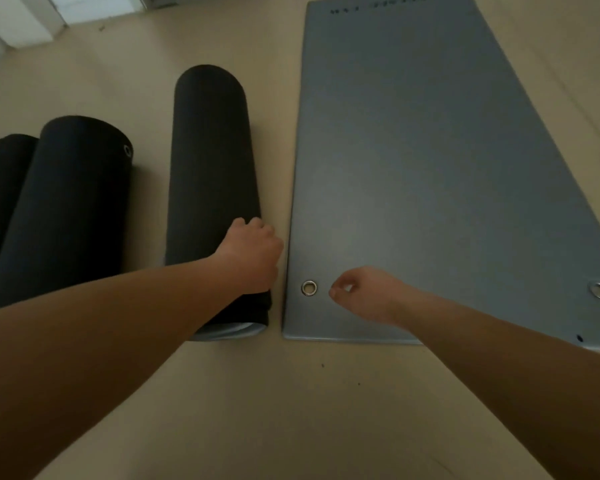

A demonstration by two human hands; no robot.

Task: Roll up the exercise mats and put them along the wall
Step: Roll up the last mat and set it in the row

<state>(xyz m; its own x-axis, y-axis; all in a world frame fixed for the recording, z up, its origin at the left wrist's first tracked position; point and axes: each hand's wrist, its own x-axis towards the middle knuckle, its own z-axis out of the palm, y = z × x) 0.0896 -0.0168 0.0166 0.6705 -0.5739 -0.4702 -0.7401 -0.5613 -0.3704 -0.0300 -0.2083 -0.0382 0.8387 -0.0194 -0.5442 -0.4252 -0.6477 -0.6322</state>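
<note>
Left hand (253, 254) holds rolled mat (212, 150) beside flat mat (430, 150).

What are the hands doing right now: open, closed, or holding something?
Left hand: fingers curled over the rolled black mat, holding it.
Right hand: loosely curled, holding nothing, over the grey mat.
</note>
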